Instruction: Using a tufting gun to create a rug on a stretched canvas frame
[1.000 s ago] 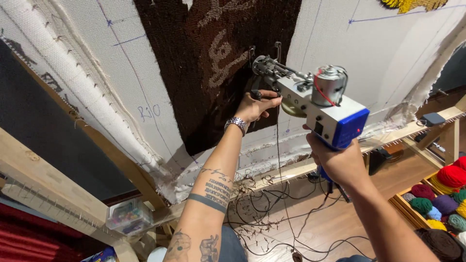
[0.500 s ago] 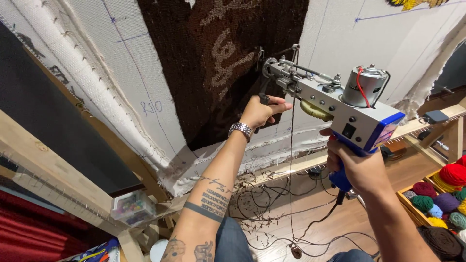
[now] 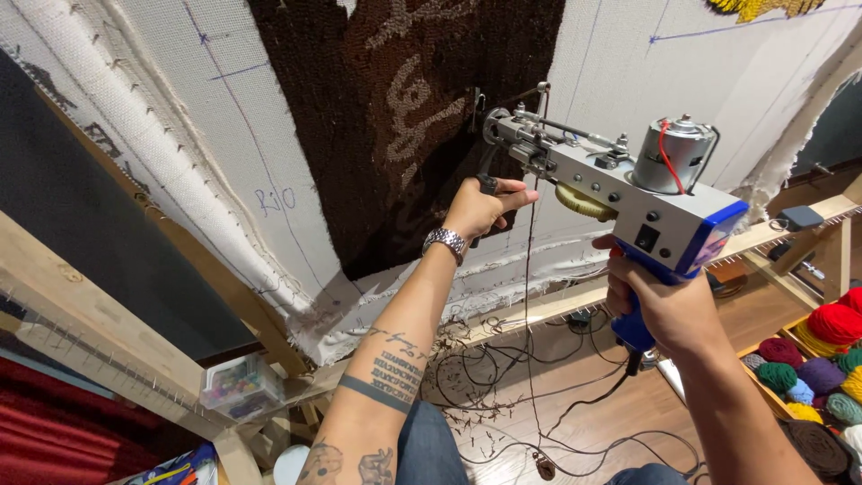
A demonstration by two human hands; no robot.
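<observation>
Right hand (image 3: 660,305) clenches tufting gun (image 3: 620,184) grip | left hand (image 3: 480,207) grasps front handle | brown patch (image 3: 395,117) filled; cloth (image 3: 162,135) at 9 o'clock bare

left hand (image 3: 480,207) is raised up and forward, fingers curled shut in a grip, thumb poking out to the right; tattooed left forearm (image 3: 395,359) angles up from below, wrist straight; right hand (image 3: 664,301) is lower and closer, fist wrapped tight, right forearm (image 3: 745,413) coming in from bottom right

A clear plastic box (image 3: 241,386) of coloured bits sits lower left.
</observation>
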